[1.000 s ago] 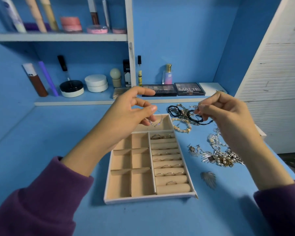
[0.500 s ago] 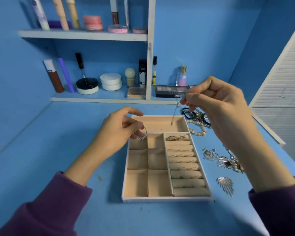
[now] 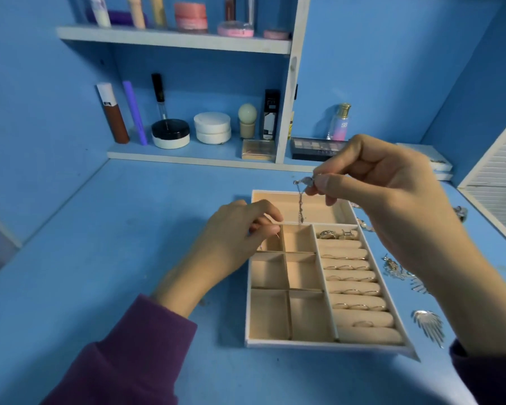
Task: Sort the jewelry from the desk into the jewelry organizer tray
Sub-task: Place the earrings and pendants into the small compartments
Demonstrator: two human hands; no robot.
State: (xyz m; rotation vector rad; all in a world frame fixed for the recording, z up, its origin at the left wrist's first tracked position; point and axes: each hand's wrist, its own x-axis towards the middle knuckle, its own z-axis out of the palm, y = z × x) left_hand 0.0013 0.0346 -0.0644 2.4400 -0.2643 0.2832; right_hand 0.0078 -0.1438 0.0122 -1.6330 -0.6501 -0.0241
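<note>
A beige jewelry organizer tray (image 3: 327,344) lies on the blue desk, with square compartments on its left and ring rolls (image 3: 354,280) holding several rings on its right. My left hand (image 3: 234,238) rests over the tray's upper-left small compartment, fingers pinched on a small silver hoop that is mostly hidden. My right hand (image 3: 386,194) hovers above the tray's long top compartment, pinching a silver dangling earring (image 3: 301,204) that hangs straight down. Loose silver jewelry (image 3: 398,270) and a silver leaf piece (image 3: 428,325) lie on the desk right of the tray.
Cosmetics line the shelf behind: a black-lidded jar (image 3: 170,133), white compacts (image 3: 212,127), an eyeshadow palette (image 3: 316,147) and a perfume bottle (image 3: 340,121). A white slatted panel (image 3: 497,182) stands at the right. Bare blue desk (image 3: 123,235) stretches left of the tray.
My left hand has dropped with the hoop to the tray's upper-left small compartment. My right hand lifted a dangling earring from the pile and brought it over the top compartment.
</note>
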